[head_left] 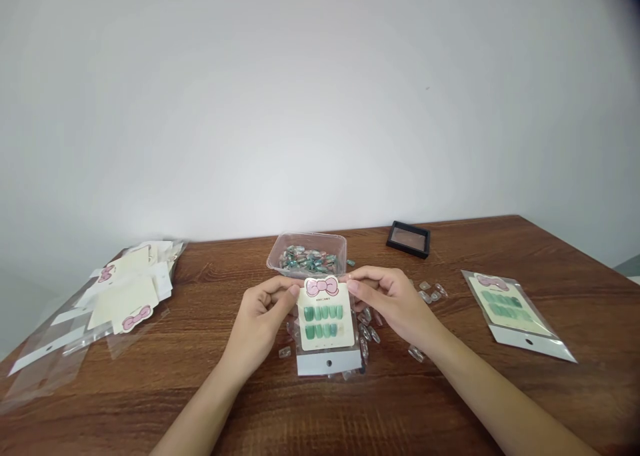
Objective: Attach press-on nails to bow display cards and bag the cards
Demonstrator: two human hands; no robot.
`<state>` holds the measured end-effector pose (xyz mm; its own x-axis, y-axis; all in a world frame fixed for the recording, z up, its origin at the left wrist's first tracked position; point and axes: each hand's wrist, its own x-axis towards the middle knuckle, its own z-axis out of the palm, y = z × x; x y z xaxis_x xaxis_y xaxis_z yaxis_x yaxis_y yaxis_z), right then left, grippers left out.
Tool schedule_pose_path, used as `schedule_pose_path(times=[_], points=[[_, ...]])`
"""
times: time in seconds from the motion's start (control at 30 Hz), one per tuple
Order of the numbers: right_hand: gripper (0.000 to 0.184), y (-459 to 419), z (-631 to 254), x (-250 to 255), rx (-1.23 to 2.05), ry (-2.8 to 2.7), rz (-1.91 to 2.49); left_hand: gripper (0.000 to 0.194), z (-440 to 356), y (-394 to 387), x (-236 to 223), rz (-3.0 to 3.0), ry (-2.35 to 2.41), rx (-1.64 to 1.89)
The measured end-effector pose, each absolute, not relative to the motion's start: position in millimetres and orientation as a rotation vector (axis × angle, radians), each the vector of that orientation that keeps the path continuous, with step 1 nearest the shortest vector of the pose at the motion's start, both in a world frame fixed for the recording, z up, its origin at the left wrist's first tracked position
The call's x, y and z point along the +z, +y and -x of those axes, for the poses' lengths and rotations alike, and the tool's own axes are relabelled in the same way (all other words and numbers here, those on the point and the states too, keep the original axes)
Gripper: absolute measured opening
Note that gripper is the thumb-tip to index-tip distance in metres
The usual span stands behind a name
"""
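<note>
Both of my hands hold up a cream card of green press-on nails (324, 329) with a pink bow at its top. My left hand (259, 323) pinches the card's upper left edge, and my right hand (390, 303) pinches its upper right corner. Below the card is a clear plastic bag with a white hanger strip (329, 363). The card overlaps the bag, though I cannot tell whether it is inside. Several small clear plastic pieces (367, 329) lie around the bag, close to my right hand.
A clear plastic tub of colourful press-on nails (280, 263) stands behind my hands, and a black-framed tray (408, 239) lies beyond it. A bagged green nail card (513, 313) lies at right. Cards and bags (125, 296) are heaped at left on the wooden table (200, 376).
</note>
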<state>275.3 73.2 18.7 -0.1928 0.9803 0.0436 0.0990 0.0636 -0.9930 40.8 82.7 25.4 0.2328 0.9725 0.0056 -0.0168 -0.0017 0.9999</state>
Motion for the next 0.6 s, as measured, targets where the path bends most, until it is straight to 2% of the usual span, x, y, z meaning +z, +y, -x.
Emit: schedule_pose_path(times=[0.6], points=[[0.029,72.1,-272.9,20.7,1.283,-1.425,1.168,0.028,-41.8,83.1,23.1,-1.174,0.947,0.909]])
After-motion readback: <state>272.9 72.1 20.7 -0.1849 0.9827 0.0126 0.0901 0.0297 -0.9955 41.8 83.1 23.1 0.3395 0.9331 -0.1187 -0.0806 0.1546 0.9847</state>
